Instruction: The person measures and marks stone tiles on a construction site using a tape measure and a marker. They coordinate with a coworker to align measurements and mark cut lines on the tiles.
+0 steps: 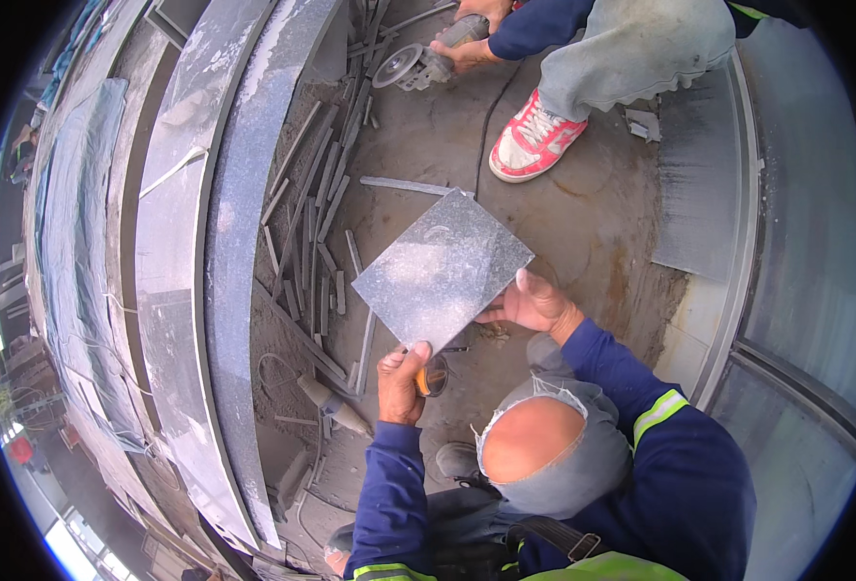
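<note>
A square grey speckled stone tile [444,263] is held up in front of me, its corners pointing near, far, left and right. My left hand [404,380] pinches the near corner, thumb on top. An orange and black tape measure [433,376] shows beside that hand, just under the tile; how it is held cannot be made out. Along the tile's right edge, my right hand [536,305] grips with the thumb on the edge and the fingers partly hidden underneath.
Ahead, a co-worker's hands hold an angle grinder [413,66], its cord [487,116] trailing along the floor. Near it stands a red and white shoe [537,138]. Narrow stone offcuts [317,208] litter the left, beside long stone slabs [229,242]. A second power tool [334,405] lies near my left forearm.
</note>
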Demonstrator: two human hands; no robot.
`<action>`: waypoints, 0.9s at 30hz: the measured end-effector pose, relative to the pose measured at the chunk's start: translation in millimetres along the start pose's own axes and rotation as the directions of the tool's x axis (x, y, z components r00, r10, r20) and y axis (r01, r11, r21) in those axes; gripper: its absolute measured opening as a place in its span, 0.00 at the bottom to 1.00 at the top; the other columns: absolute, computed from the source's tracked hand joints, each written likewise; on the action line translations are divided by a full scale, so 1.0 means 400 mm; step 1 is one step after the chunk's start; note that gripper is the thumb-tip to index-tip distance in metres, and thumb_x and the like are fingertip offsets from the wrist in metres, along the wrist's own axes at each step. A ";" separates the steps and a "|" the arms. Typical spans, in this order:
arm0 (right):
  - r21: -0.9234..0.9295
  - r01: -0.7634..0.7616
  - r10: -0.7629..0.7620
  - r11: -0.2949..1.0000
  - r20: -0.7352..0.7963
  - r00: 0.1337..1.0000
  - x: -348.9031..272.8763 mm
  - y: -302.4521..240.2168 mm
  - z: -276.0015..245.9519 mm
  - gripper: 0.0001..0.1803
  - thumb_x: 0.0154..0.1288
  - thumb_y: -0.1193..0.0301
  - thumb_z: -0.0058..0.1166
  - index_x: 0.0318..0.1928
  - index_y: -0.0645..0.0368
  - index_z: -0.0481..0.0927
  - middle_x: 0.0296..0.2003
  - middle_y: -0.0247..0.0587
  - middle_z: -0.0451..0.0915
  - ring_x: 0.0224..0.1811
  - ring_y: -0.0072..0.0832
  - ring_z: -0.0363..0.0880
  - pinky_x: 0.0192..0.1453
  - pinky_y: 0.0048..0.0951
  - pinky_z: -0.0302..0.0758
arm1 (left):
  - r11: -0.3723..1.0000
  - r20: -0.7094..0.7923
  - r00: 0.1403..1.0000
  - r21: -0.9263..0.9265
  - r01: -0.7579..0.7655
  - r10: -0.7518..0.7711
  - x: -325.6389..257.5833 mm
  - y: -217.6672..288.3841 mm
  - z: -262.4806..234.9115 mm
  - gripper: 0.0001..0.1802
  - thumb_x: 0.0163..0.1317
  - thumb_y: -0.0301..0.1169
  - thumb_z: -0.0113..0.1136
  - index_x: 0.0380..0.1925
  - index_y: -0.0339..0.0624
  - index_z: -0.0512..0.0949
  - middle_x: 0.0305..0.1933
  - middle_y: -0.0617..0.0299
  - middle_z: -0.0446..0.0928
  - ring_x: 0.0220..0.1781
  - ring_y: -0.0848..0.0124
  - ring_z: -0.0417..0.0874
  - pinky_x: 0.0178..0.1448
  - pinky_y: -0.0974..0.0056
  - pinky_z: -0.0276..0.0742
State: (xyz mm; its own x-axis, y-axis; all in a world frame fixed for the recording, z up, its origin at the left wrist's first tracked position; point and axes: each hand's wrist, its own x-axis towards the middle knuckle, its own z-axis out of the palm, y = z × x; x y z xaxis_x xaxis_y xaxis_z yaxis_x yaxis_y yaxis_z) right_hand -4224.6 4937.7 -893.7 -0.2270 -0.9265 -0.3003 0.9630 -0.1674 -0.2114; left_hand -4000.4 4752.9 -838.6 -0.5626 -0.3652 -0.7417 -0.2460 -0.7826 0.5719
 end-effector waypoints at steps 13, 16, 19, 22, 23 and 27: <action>-0.208 -0.182 0.142 0.961 -0.194 0.971 0.069 0.131 -0.056 0.35 0.66 0.81 0.68 0.72 0.55 0.72 0.63 0.36 0.82 0.65 0.29 0.81 0.70 0.36 0.78 | 0.783 -0.234 0.947 0.621 -0.027 0.219 -0.014 0.270 -0.188 0.30 0.70 0.39 0.75 0.65 0.30 0.81 0.48 0.63 0.86 0.47 0.77 0.83 0.54 0.70 0.78; -0.102 -0.061 0.036 0.993 -0.234 0.972 0.134 0.200 -0.015 0.27 0.66 0.81 0.68 0.65 0.57 0.78 0.57 0.37 0.85 0.60 0.29 0.84 0.67 0.36 0.80 | 0.803 -0.226 0.970 0.592 0.063 0.091 -0.068 0.215 -0.199 0.30 0.70 0.39 0.75 0.65 0.30 0.80 0.47 0.62 0.86 0.46 0.76 0.83 0.55 0.69 0.78; 0.003 0.092 -0.088 0.996 -0.264 0.960 0.245 0.237 0.005 0.22 0.66 0.81 0.68 0.59 0.59 0.81 0.53 0.38 0.86 0.57 0.30 0.85 0.66 0.36 0.80 | 0.751 -0.153 0.988 0.651 0.110 -0.012 -0.109 0.155 -0.200 0.31 0.71 0.39 0.74 0.67 0.31 0.80 0.44 0.63 0.85 0.46 0.75 0.84 0.56 0.68 0.79; 0.091 0.217 -0.180 0.972 -0.305 0.935 0.356 0.237 0.008 0.16 0.66 0.81 0.68 0.53 0.62 0.83 0.50 0.40 0.87 0.55 0.31 0.85 0.65 0.36 0.80 | 0.783 -0.097 0.995 0.617 0.077 -0.022 -0.131 0.120 -0.206 0.30 0.72 0.38 0.73 0.67 0.32 0.80 0.44 0.65 0.85 0.46 0.75 0.84 0.56 0.68 0.79; 0.112 0.238 -0.190 0.965 -0.328 0.925 0.385 0.234 0.004 0.16 0.66 0.81 0.68 0.53 0.65 0.83 0.50 0.41 0.87 0.55 0.31 0.85 0.65 0.35 0.80 | 0.785 -0.096 0.995 0.615 0.079 -0.025 -0.136 0.116 -0.207 0.29 0.73 0.38 0.72 0.67 0.33 0.80 0.44 0.65 0.85 0.46 0.75 0.84 0.56 0.68 0.79; 0.162 0.325 -0.244 0.932 -0.384 0.891 0.462 0.245 -0.026 0.12 0.67 0.80 0.68 0.49 0.65 0.85 0.50 0.41 0.87 0.57 0.30 0.84 0.66 0.36 0.78 | 0.780 -0.184 0.981 0.606 0.158 -0.056 -0.153 0.128 -0.181 0.31 0.72 0.40 0.73 0.67 0.32 0.79 0.43 0.63 0.85 0.46 0.73 0.84 0.57 0.67 0.77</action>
State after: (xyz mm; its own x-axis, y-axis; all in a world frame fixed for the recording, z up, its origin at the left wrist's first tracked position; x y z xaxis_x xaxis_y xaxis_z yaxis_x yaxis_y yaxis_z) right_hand -4173.7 4753.7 -979.6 -0.4928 -0.6547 -0.5732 0.8472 -0.5113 -0.1443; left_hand -3921.4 4698.8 -789.2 -0.3931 -0.4075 -0.8243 -0.7586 -0.3628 0.5412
